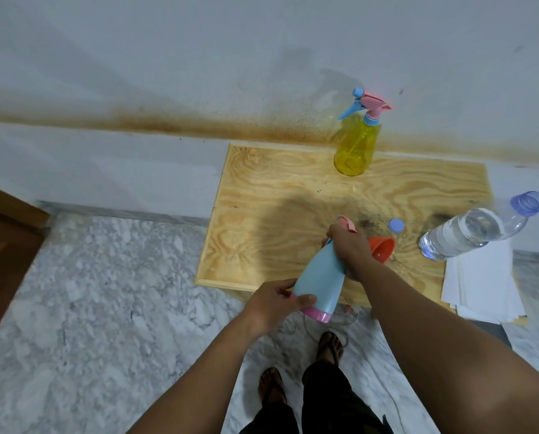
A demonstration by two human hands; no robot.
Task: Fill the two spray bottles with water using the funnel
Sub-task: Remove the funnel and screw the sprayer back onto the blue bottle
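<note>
A light-blue spray bottle (320, 281) with a pink base is held tilted over the near edge of the wooden table (280, 195). My left hand (273, 303) grips its lower end near the pink base. My right hand (349, 245) is wrapped round its neck and pink spray head, hiding most of the head. An orange funnel (382, 247) lies on its side just right of my right hand. A yellow spray bottle (356, 148) with a pink and blue head stands upright at the table's far edge. A clear water bottle (468, 233) stands uncapped at the right.
A small blue cap (396, 226) lies on the table behind the funnel. White sheets of paper (481, 286) lie at the table's right near corner under the water bottle. A white wall rises behind the table. Marble floor and my feet are below.
</note>
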